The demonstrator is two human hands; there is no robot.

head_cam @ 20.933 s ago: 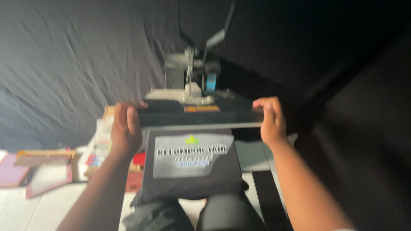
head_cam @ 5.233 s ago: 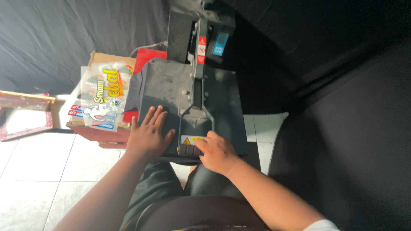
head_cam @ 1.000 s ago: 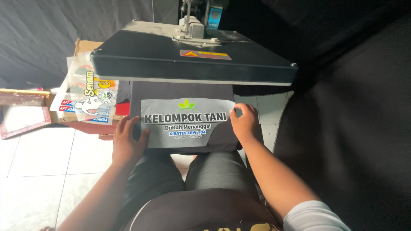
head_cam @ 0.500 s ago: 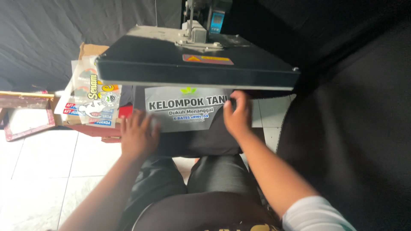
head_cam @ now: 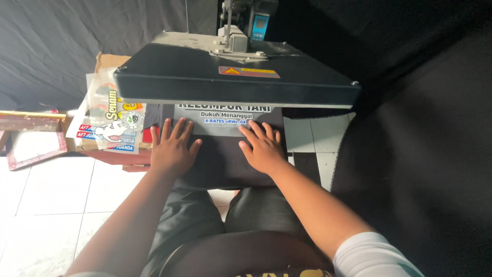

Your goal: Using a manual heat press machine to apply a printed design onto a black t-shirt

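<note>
Both hands are flat, fingers spread, gripping nothing: left hand (head_cam: 173, 150) and right hand (head_cam: 262, 149) press on the black shirt (head_cam: 220, 159), which lies under the raised heat press platen (head_cam: 230, 77). The grey transfer sheet (head_cam: 212, 123) sits mostly beneath the platen, and printed stickers (head_cam: 114, 120) lie left of it.

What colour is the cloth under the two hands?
The cloth is black, with a grey printed sheet on it; the head view shows it.

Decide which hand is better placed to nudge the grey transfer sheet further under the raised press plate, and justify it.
Right, probably. The right hand has fingertips on the grey transfer sheet; the left hand sits at its corner, mostly on the black shirt.
</note>
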